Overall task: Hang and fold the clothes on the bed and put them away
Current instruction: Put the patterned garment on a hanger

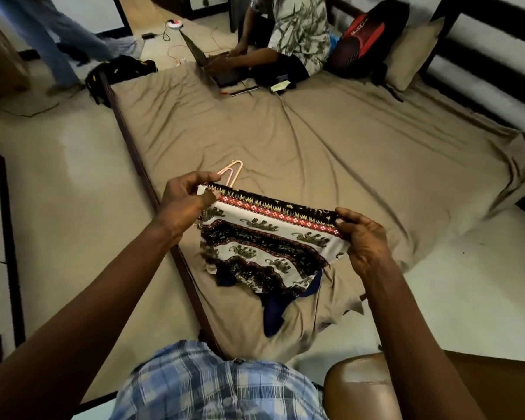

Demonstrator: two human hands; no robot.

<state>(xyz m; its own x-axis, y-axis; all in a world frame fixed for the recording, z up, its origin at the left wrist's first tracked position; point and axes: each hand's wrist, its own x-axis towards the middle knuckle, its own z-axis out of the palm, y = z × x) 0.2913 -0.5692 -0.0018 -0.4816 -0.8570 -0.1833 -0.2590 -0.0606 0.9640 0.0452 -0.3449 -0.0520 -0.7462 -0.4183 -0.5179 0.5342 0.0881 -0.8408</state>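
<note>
A single wide-angle view comes from the person's head, at a near corner of the bed (346, 153), and faces forward and steeply down. The wearer's plaid shirt (212, 386) fills the bottom edge, right under the lens. Both forearms enter from the lower corners. The left hand (184, 204) and right hand (364, 237), close to the camera, hold the patterned cloth (267, 237) mid-frame. The mattress runs away toward the top, where a seated person (297, 28) with a laptop (222, 71) and the headboard (482, 34) look small and far. The floor (58, 192) lies along the left.
</note>
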